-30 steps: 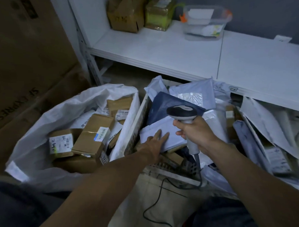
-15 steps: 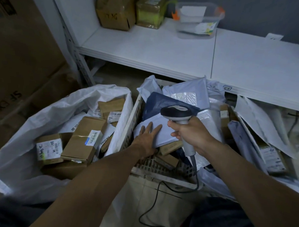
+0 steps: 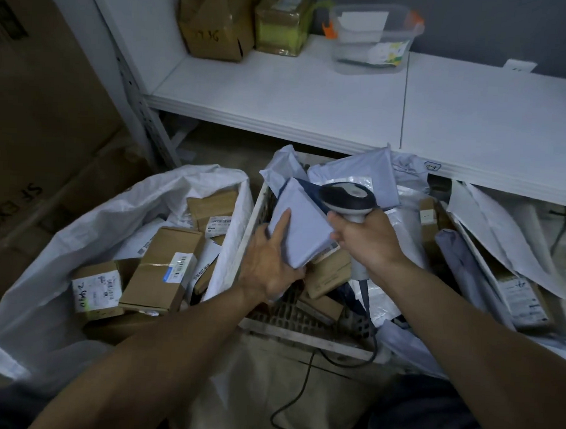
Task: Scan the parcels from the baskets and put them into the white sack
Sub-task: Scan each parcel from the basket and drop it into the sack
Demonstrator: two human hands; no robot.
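Observation:
My left hand [image 3: 268, 259] grips a pale grey mailer parcel [image 3: 302, 226] by its near left corner and tilts it up over the slatted white basket [image 3: 254, 219]. My right hand [image 3: 368, 239] holds a black and grey barcode scanner [image 3: 347, 197] by its handle, head just above the parcel's far edge. More mailers and small brown boxes fill the basket. To the left the white sack [image 3: 90, 225] stands open with several brown labelled boxes [image 3: 162, 270] inside.
A second basket [image 3: 512, 289] of mailers lies at the right under a white shelf [image 3: 312, 99]. On the shelf stand cardboard boxes [image 3: 215, 26] and a clear plastic tub [image 3: 373, 36]. Large cardboard cartons [image 3: 36, 106] line the left. The scanner cable [image 3: 303, 384] trails across the floor.
My left hand went from lying flat on the grey parcel to gripping it and lifting its near edge. The scanner in my right hand shifted slightly right and stays over the parcel.

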